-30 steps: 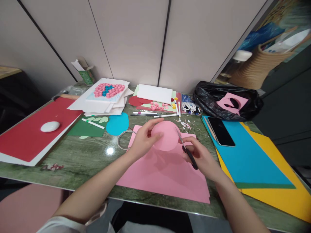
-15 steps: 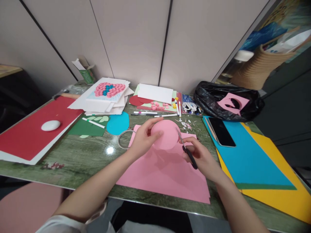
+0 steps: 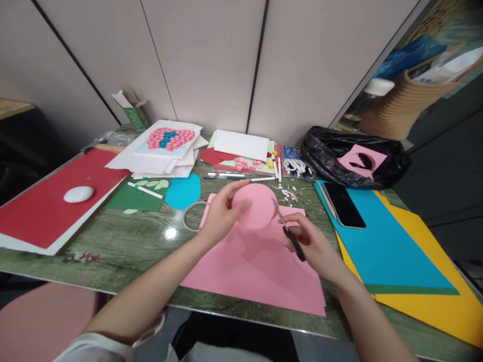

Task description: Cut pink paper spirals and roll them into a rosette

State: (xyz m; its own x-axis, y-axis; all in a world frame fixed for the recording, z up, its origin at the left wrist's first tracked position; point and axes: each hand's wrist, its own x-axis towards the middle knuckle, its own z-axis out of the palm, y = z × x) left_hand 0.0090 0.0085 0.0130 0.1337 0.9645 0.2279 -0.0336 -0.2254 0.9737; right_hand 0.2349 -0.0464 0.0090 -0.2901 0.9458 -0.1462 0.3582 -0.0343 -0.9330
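My left hand (image 3: 225, 208) pinches a round piece of pink paper (image 3: 258, 207) by its left side, thumb on top. In my right hand (image 3: 307, 239) is a pair of scissors (image 3: 293, 242) with black handles. Its blades point up and left and meet the right edge of the pink circle. Under both hands lie larger sheets of pink paper (image 3: 252, 281) on the green table. A roll of tape (image 3: 191, 217) rests by the left edge of those sheets, partly beneath the paper's corner.
Small paper scraps (image 3: 289, 193) lie behind my right hand. A black plastic bag (image 3: 317, 156) holds a cut pink sheet. Right of me, a phone (image 3: 345, 205) sits on blue paper (image 3: 396, 246). Red paper (image 3: 49, 211) with a white oval object (image 3: 78, 194) is at left.
My left hand and the pink circle have shifted slightly up and left. The scissors stay at the circle's right edge, nearly unmoved.
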